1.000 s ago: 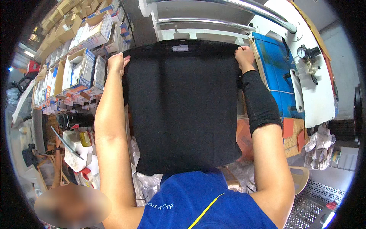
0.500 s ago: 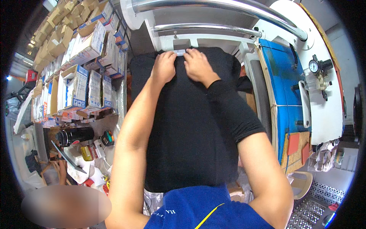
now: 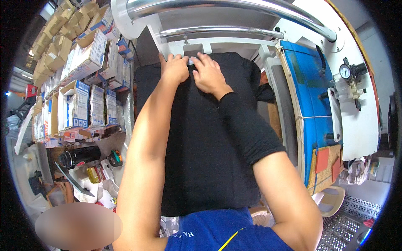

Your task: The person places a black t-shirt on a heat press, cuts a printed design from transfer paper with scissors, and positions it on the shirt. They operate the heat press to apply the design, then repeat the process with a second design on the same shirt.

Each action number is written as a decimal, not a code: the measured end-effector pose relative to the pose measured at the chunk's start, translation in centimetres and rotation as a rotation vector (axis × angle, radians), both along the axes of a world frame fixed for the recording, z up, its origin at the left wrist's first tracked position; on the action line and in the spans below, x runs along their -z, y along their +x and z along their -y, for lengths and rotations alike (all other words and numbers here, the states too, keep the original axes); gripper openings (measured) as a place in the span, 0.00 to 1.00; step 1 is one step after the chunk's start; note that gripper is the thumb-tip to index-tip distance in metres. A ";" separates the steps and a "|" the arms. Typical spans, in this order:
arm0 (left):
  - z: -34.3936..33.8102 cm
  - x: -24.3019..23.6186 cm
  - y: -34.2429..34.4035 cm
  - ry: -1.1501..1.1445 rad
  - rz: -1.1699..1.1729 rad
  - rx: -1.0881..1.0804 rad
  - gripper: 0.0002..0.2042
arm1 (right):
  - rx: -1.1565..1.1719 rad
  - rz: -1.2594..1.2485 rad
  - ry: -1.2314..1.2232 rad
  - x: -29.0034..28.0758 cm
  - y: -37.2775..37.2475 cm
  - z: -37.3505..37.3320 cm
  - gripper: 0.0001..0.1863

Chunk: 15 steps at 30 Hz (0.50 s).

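A black cloth garment (image 3: 209, 154) lies spread over a flat platen beneath my arms. At its far edge, my left hand (image 3: 176, 70) has bent fingers on the cloth, with the outer finger standing apart; the fingertips are partly hidden. Beside it, my right hand (image 3: 208, 75) rests on the fabric with its fingers stretched out and slightly spread. A small pale label-like piece (image 3: 191, 61) shows between the two hands, partly covered. The right forearm wears a black sleeve (image 3: 251, 129).
Metal bars (image 3: 226, 31) of a white machine frame cross beyond the garment. On the right stand a blue panel (image 3: 312, 83) and a pressure gauge (image 3: 344, 71). Stacked cardboard boxes (image 3: 77, 102) fill the left, above a cluttered surface with a black cylinder (image 3: 81, 157).
My left hand has shifted slightly left and its outer finger has spread away. My right hand has moved a little left and lower, covering more of the pale piece. The view has shifted slightly.
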<state>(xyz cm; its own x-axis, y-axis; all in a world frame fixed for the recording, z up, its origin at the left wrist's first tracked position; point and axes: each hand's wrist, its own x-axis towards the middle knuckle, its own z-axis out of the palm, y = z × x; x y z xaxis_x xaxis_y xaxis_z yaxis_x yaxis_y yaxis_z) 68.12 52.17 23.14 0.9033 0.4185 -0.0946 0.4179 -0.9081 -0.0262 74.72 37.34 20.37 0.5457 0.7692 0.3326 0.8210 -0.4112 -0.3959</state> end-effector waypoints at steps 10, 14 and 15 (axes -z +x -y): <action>6.1 2.5 -28.3 -0.263 0.447 -0.174 0.28 | 0.307 -0.446 -0.145 -1.1 -11.5 26.4 0.43; 12.5 5.5 -40.7 -0.859 0.572 -0.439 0.34 | 0.405 -1.061 0.104 1.9 -18.9 35.1 0.36; 13.3 6.4 -42.5 -1.258 0.640 -0.697 0.34 | 0.435 -1.325 0.251 2.6 -19.4 36.7 0.35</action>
